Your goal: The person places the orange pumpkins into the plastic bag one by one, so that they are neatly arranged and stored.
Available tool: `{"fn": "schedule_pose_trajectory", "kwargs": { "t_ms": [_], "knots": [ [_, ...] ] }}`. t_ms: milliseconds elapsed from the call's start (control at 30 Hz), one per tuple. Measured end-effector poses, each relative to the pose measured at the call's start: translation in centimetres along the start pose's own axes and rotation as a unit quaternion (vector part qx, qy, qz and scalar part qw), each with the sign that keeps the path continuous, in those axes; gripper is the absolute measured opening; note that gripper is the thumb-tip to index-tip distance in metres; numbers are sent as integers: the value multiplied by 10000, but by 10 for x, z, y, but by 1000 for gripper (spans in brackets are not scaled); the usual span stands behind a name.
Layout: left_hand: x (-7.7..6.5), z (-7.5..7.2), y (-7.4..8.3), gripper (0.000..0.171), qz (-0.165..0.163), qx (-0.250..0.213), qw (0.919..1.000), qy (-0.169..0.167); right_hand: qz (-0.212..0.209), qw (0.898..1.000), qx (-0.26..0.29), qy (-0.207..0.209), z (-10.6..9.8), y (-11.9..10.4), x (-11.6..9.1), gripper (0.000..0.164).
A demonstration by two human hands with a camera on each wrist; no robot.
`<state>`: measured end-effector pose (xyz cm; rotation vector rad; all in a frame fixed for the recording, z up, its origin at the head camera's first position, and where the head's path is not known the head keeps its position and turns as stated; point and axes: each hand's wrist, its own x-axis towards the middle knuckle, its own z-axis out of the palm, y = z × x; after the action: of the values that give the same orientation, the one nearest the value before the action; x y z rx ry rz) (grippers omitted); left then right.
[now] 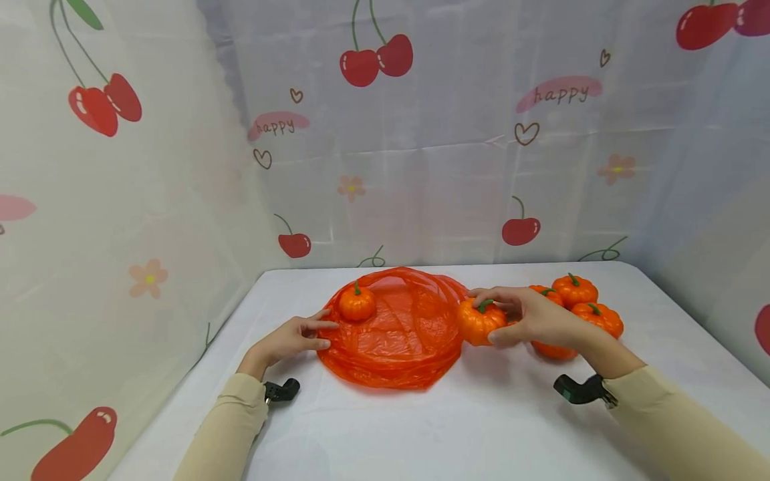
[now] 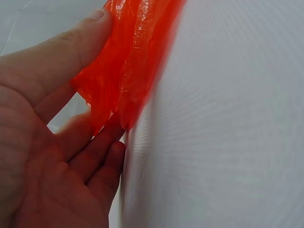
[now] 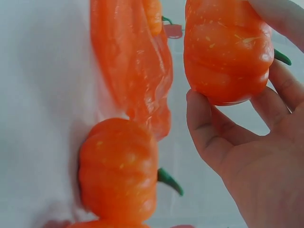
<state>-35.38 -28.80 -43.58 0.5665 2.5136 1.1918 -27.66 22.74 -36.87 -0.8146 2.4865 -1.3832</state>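
Note:
My right hand (image 1: 532,317) grips a small orange toy pumpkin (image 1: 479,322) with a green stem, lifted beside the right edge of a red plastic bag (image 1: 397,327). In the right wrist view, fingers and thumb curl round this pumpkin (image 3: 228,52). The bag lies spread open in a round shape on the table, with another pumpkin (image 1: 357,303) inside at its back left. At the bag's left edge, my left hand (image 1: 295,339) holds the rim. The left wrist view shows the red film (image 2: 128,61) between thumb and fingers; some fingertips are hidden behind it.
Several more pumpkins (image 1: 595,318) cluster on the right of the white table (image 1: 421,434), partly hidden behind my right hand and forearm. Cherry-printed curtains (image 1: 421,147) stand behind the table and along both sides.

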Motion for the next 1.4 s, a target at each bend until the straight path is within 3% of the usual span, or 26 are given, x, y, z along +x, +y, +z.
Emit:
{"fn": "schedule_pose_trajectory", "kwargs": {
  "t_ms": [400, 900, 1400],
  "knots": [
    [0, -2, 3, 43, -19, -96, 10000, 10, -142, 9997, 51, 193, 3, -11, 40, 49],
    [-2, -1, 0, 45, -11, 30, 10000, -25, -51, 9993, 356, 69, 17, -27, 91, 45],
    [-1, 0, 2, 45, -70, -98, 9999, -37, -86, 9997, 98, 217, 40, -31, 147, 46]
  ]
}}
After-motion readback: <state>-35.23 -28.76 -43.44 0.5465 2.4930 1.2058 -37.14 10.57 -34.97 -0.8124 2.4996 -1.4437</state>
